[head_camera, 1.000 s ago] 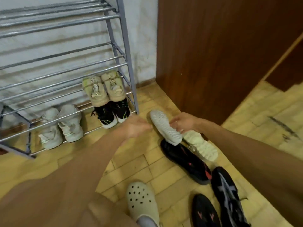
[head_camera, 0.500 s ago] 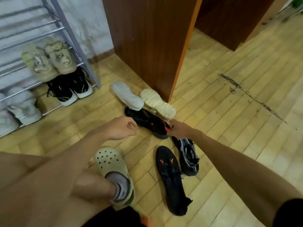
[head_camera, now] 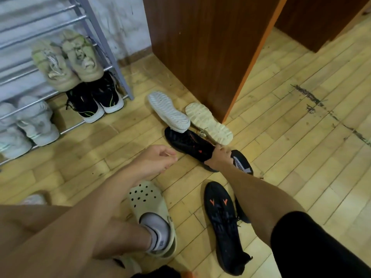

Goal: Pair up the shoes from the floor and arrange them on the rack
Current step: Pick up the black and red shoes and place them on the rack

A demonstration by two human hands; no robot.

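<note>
- Right hand [head_camera: 219,157] is closed on heel end of a black knit sneaker w/ orange marks [head_camera: 188,144], which lies on the wood-plank floor [head_camera: 291,137].
- Left hand [head_camera: 154,160] is held above floor, fingers loosely curled, nothing gripped.
- Matching black sneaker w/ orange chevrons [head_camera: 222,221] is seen nr the right forearm; a black shoe w/ grey-white pattern [head_camera: 242,163] lies just beside the right hand.
- Two pale shoes are turned sole-up by the brown wooden cabinet [head_camera: 200,47]: white-soled one [head_camera: 168,111] rests on the gripped sneaker's toe, cream lug-soled one [head_camera: 208,123] beside it.
- Grey metal rack [head_camera: 104,41] holds 3 pairs at left.

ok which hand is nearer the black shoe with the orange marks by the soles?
Right. The right hand is on the heel end of that black shoe; the left hand hangs empty beside it, apart.
</note>
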